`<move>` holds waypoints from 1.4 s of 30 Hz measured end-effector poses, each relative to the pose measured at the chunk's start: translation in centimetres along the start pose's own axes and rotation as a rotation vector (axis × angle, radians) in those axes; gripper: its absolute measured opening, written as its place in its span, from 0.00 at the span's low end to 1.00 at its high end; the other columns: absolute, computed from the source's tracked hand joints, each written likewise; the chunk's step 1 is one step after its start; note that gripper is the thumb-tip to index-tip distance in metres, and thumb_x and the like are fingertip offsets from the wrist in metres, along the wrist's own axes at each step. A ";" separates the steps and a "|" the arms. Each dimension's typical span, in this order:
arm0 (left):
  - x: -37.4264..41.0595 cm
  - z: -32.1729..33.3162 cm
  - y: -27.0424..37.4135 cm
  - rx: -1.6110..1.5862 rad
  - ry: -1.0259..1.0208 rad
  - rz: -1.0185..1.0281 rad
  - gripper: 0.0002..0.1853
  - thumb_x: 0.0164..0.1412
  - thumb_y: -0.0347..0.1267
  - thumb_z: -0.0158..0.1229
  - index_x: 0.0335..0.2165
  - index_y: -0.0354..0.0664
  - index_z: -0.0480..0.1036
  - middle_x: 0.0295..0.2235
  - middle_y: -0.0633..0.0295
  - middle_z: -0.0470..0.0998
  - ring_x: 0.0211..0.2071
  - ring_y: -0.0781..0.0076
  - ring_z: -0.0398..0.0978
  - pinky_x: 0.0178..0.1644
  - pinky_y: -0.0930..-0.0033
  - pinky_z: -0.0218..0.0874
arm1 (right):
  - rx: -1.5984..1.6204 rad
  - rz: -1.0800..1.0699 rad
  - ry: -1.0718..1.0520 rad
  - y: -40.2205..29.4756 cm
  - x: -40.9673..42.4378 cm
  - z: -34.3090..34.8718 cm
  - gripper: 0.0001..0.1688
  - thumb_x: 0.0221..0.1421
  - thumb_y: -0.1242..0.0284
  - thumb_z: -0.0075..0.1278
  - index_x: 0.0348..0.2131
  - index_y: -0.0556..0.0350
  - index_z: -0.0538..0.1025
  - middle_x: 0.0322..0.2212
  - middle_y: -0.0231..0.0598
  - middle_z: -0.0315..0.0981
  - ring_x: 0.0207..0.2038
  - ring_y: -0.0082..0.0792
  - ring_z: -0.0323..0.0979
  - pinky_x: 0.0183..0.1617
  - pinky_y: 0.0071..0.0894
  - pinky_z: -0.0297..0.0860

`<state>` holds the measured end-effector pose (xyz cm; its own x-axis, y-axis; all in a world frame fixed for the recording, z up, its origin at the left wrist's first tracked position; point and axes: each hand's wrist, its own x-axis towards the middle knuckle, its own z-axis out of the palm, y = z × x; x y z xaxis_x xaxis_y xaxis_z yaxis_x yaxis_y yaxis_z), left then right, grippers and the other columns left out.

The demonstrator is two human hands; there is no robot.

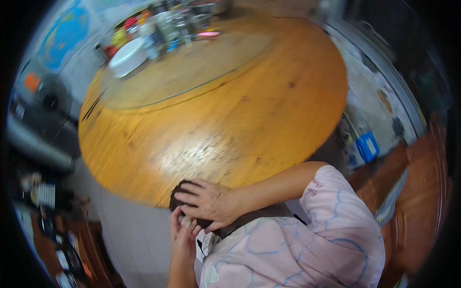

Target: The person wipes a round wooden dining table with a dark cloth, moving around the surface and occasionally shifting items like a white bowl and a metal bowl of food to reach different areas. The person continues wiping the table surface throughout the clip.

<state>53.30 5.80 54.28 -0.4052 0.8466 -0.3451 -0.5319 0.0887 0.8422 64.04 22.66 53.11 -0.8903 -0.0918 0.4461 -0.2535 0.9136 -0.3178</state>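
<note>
A dark brown rounded item [178, 188], its kind unclear, is at the near edge of the round wooden table [230, 136]. My right hand [212, 201] reaches in from the right and lies over this item, fingers spread across it and gripping it. Just below, my left hand [183, 228] comes up from the bottom with bent fingers at the item's lower edge. Its fingertips are partly hidden, so whether they pinch it is unclear. Part of the item is covered by my right hand.
A glass turntable [201, 77] on the table carries a white round container [128, 57], bottles, jars and a pink item [209, 34]. Dark chopsticks [92, 108] lie at the left edge. A fan [52, 99] stands left; a blue-and-white box [366, 147] is beyond the right edge.
</note>
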 end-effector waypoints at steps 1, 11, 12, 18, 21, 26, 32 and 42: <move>-0.2 0.5 0.4 0.072 0.004 0.003 0.29 0.58 0.28 0.52 0.57 0.41 0.54 0.43 0.56 0.70 0.40 0.73 0.70 0.43 0.71 0.64 | -0.062 0.027 0.039 -0.5 -0.8 0.4 0.45 0.29 0.51 0.63 0.43 0.58 0.68 0.52 0.55 0.57 0.55 0.56 0.55 0.58 0.53 0.52; 5.4 -1.3 5.4 0.742 -0.277 0.101 0.31 0.61 0.43 0.52 0.59 0.41 0.57 0.60 0.45 0.53 0.61 0.51 0.52 0.63 0.50 0.42 | -0.316 0.529 0.289 -1.4 -15.9 -4.8 0.33 0.29 0.60 0.62 0.36 0.58 0.68 0.53 0.49 0.59 0.56 0.53 0.58 0.57 0.50 0.59; 5.9 0.8 5.1 0.736 -0.213 0.368 0.19 0.61 0.28 0.51 0.50 0.32 0.65 0.43 0.52 0.73 0.43 0.67 0.72 0.48 0.67 0.63 | -0.352 0.586 0.338 -1.4 -17.4 -5.7 0.31 0.30 0.63 0.61 0.36 0.58 0.68 0.53 0.50 0.59 0.57 0.54 0.57 0.57 0.51 0.59; 11.4 9.8 2.3 1.185 -0.502 0.671 0.19 0.55 0.27 0.55 0.45 0.30 0.68 0.44 0.47 0.72 0.46 0.53 0.70 0.52 0.61 0.60 | -0.621 1.061 0.641 1.5 -26.3 -10.2 0.22 0.40 0.77 0.47 0.40 0.63 0.65 0.53 0.55 0.57 0.59 0.61 0.52 0.60 0.51 0.56; 12.3 16.0 -0.2 1.297 -0.829 0.750 0.26 0.51 0.28 0.58 0.50 0.33 0.65 0.54 0.43 0.61 0.54 0.50 0.63 0.57 0.60 0.55 | -0.489 1.255 0.832 5.6 -29.6 -12.7 0.23 0.47 0.77 0.43 0.45 0.64 0.60 0.55 0.57 0.53 0.61 0.58 0.48 0.63 0.46 0.51; 12.6 21.9 -4.4 1.538 -1.195 0.995 0.38 0.50 0.39 0.61 0.56 0.34 0.57 0.58 0.41 0.55 0.60 0.39 0.50 0.62 0.45 0.43 | -0.449 1.478 0.941 14.6 -34.3 -17.3 0.31 0.52 0.69 0.42 0.54 0.61 0.56 0.60 0.57 0.42 0.62 0.57 0.45 0.63 0.43 0.50; 13.2 22.5 -5.9 1.606 -1.202 1.091 0.39 0.49 0.38 0.61 0.56 0.33 0.56 0.57 0.39 0.55 0.59 0.37 0.52 0.60 0.41 0.44 | -0.246 1.730 0.995 18.1 -36.2 -21.7 0.43 0.54 0.59 0.40 0.63 0.54 0.45 0.64 0.53 0.31 0.63 0.58 0.45 0.63 0.43 0.51; 14.0 23.0 -4.7 1.454 -1.273 0.955 0.34 0.53 0.42 0.59 0.53 0.32 0.61 0.55 0.39 0.57 0.56 0.36 0.54 0.59 0.43 0.47 | -0.240 1.557 0.881 5.6 -28.6 -10.9 0.40 0.55 0.69 0.45 0.63 0.54 0.49 0.62 0.60 0.35 0.65 0.58 0.36 0.65 0.48 0.44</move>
<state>67.24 29.31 54.97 0.7812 0.6099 0.1332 0.5221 -0.7552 0.3962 92.16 34.75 47.69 0.2281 0.9568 0.1801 0.6550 -0.0139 -0.7555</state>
